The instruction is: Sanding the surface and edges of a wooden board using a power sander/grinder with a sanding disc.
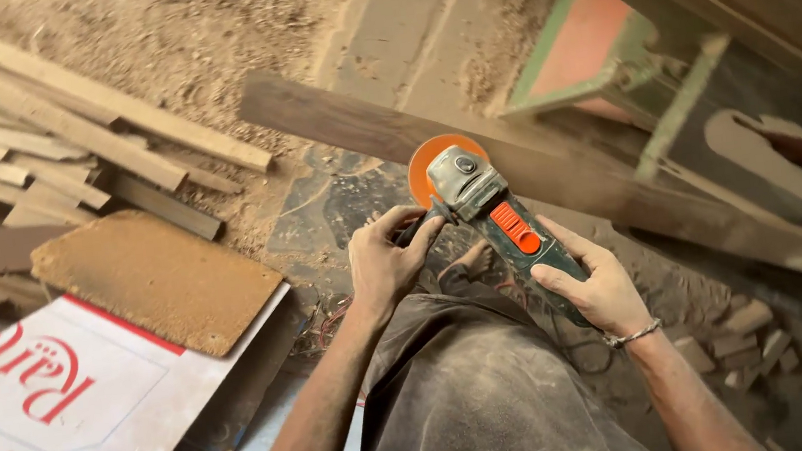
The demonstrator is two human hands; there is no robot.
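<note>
Steadying the angle grinder [496, 220], the right hand [594, 284] wraps its green body while the left hand [387, 262] clasps the side handle. Both grips are closed tight, keeping the orange disc [426, 164] over the long plank [557, 177].

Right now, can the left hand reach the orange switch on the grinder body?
Probably yes. The left hand grips the side handle near the grinder's head, and the orange switch lies exposed on top, just beside it. Nothing covers it; the right hand holds the body lower down.

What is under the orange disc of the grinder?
Under the orange disc lies a long dark wooden plank, resting on the dusty floor. The contact spot is covered by the disc and the grey grinder head.
</note>
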